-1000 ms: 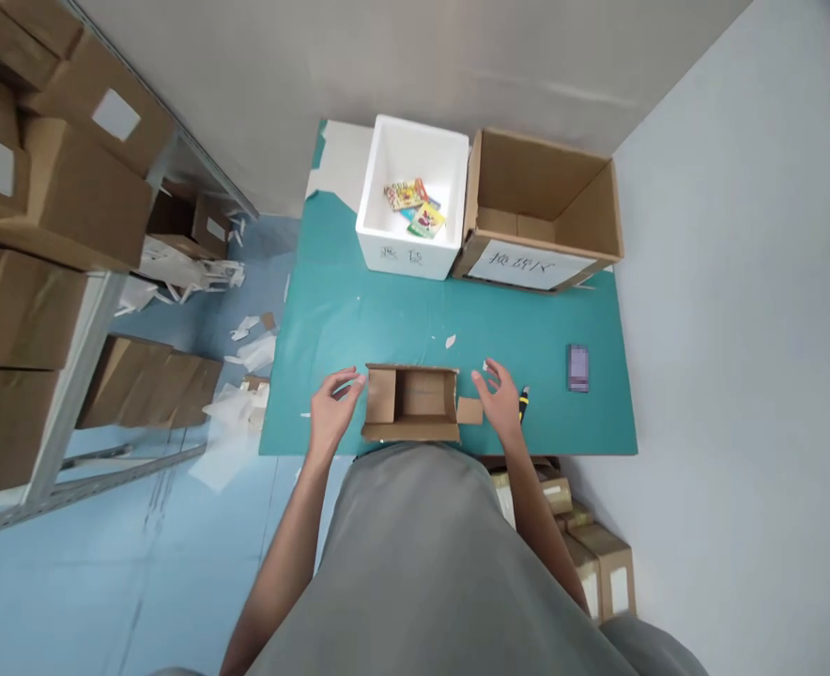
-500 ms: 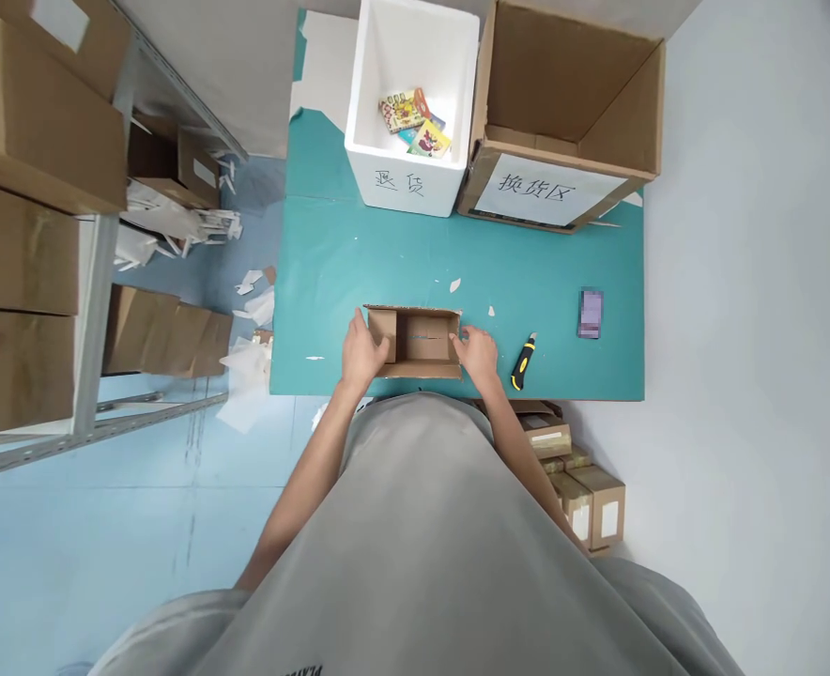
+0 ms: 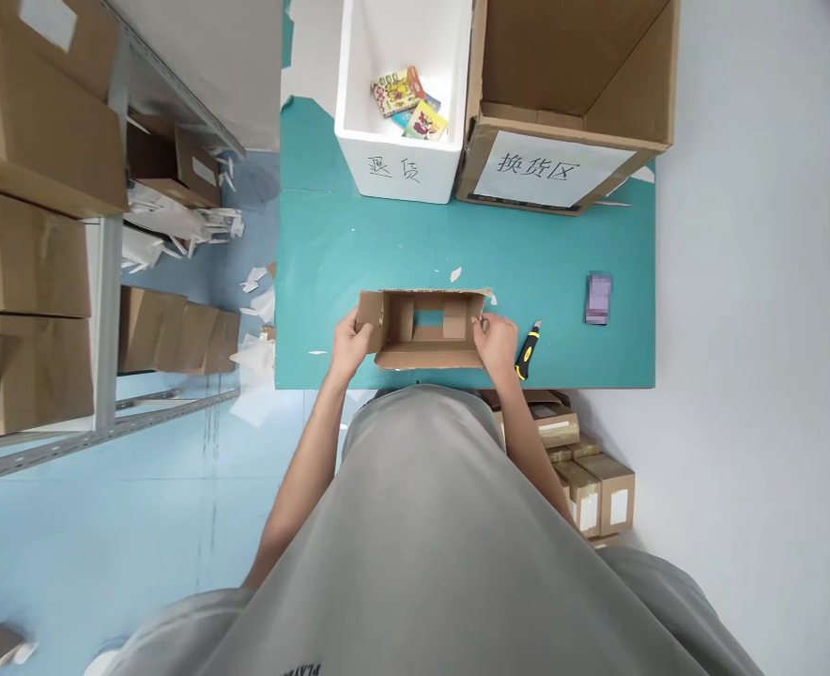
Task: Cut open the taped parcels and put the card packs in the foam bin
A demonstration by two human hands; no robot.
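A small brown cardboard box (image 3: 429, 359) is between my hands near the table's front edge, its top flaps apart. Through a gap in its bottom the green tabletop shows. My left hand (image 3: 350, 344) grips the box's left flap between thumb and fingers. At the other end, my right hand (image 3: 498, 342) pinches the right edge. To the right of that hand lies a black and yellow utility knife (image 3: 527, 352), its blade tip pointing away from me.
At the back of the green table (image 3: 401, 239) stand a white foam box (image 3: 405, 174) with several colourful packets (image 3: 397, 92) and a large open carton (image 3: 468, 155). A phone-like, pixelated object (image 3: 598, 299) lies at right. Shelves of cartons (image 3: 41, 122) stand left.
The box has come up closer to me, and its bottom now shows an opening. My left hand has shifted onto the left flap, which tilts outward. The view has shifted slightly.
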